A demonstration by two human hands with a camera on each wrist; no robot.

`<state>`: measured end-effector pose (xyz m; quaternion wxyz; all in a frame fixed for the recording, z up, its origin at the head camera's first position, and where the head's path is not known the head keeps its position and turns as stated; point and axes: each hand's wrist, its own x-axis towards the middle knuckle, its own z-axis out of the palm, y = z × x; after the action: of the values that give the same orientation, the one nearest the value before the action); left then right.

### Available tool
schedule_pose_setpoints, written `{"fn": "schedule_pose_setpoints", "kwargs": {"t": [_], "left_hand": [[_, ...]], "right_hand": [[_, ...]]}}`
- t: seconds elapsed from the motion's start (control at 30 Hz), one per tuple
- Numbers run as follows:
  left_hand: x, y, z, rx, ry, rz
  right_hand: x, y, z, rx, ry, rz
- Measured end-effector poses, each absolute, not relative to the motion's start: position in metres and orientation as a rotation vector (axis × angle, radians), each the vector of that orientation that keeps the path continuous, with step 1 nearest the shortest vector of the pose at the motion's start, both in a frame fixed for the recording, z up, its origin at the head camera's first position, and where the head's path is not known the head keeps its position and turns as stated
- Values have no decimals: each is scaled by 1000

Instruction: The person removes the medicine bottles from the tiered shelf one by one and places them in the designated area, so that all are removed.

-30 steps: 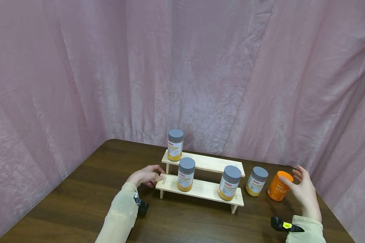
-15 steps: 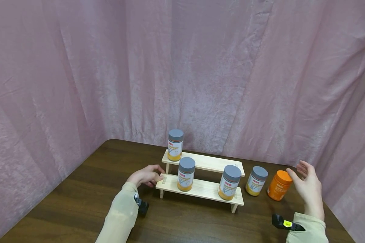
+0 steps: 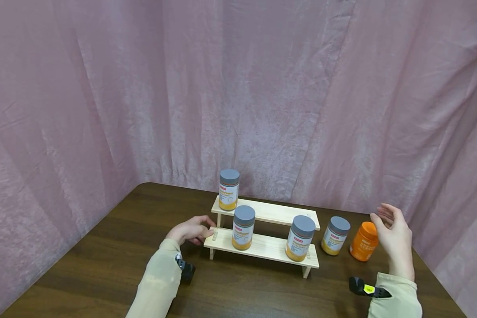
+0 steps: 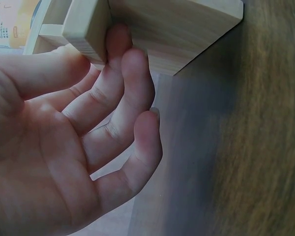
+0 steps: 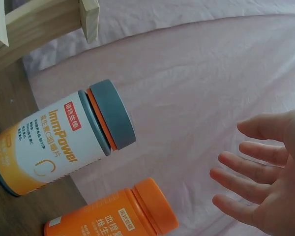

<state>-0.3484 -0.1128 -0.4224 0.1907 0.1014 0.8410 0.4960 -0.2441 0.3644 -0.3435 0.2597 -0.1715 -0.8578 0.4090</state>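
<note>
My left hand (image 3: pixel 191 230) pinches the left end of the lower shelf of a pale wooden two-step rack (image 3: pixel 264 246). In the left wrist view the thumb (image 4: pixel 49 71) lies on the shelf's end and the fingers curl under it. My right hand (image 3: pixel 395 234) is in the air just right of the orange bottle (image 3: pixel 364 242), apart from it, fingers loosely bent and holding nothing. Left of that bottle a grey-lidded bottle (image 3: pixel 335 236) stands on the table. Two like bottles, a left one (image 3: pixel 243 227) and a right one (image 3: pixel 300 238), stand on the lower step.
Another grey-lidded bottle (image 3: pixel 229 190) is at the left end of the upper step (image 3: pixel 276 213). The dark wooden table (image 3: pixel 115 256) backs onto a pink curtain (image 3: pixel 262 97), which also runs along both sides.
My right hand has let go of the orange bottle's lid, lifted off it and drawn back to its right. The left hand keeps its place on the rack.
</note>
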Motion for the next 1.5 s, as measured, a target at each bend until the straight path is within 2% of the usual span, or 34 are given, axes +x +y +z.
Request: {"fn": "schedule_pose_setpoints", "kwargs": {"t": [0.4,0.8,1.5], "left_hand": [[-351,-112,-425,249,2365,1404],[-353,-113,-424,260,2348,1424],[-351,-113,-424,275,2349,1402]], "right_hand": [[-247,359,-341,-503,-2275,1099],[-250,346,-337,-402,-2319,1123],[-263,303,-337,58,-1978,1737]]}}
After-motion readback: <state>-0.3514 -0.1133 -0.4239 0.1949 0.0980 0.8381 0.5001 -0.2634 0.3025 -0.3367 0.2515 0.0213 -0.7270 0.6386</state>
